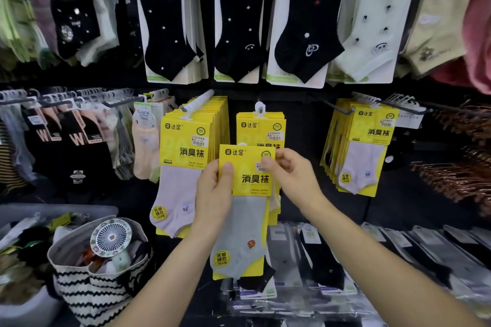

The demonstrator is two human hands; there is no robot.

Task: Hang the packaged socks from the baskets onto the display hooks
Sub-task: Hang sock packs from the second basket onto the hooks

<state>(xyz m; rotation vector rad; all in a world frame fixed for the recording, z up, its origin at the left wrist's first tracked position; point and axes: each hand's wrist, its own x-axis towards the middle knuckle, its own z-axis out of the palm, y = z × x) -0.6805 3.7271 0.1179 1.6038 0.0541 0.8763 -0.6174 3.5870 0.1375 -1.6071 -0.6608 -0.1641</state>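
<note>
A yellow-carded pack with a grey sock (245, 210) is held up in front of the display by both hands. My left hand (214, 194) grips its left edge, thumb on the card front. My right hand (291, 172) pinches the card's upper right corner. Just behind and above it, matching yellow packs (261, 127) hang on the middle display hook (259, 109), whose white hanger tab shows on top. Another full hook of yellow packs (186, 141) hangs to the left, and a third bunch (364, 146) to the right.
A black-and-white striped basket (98, 292) holding a small round fan (111, 236) and sock packs stands at lower left, beside a grey bin (21, 308) of socks. Bagged socks (398, 255) lie flat on the shelf at lower right. Black and pale socks (239, 21) hang in the row above.
</note>
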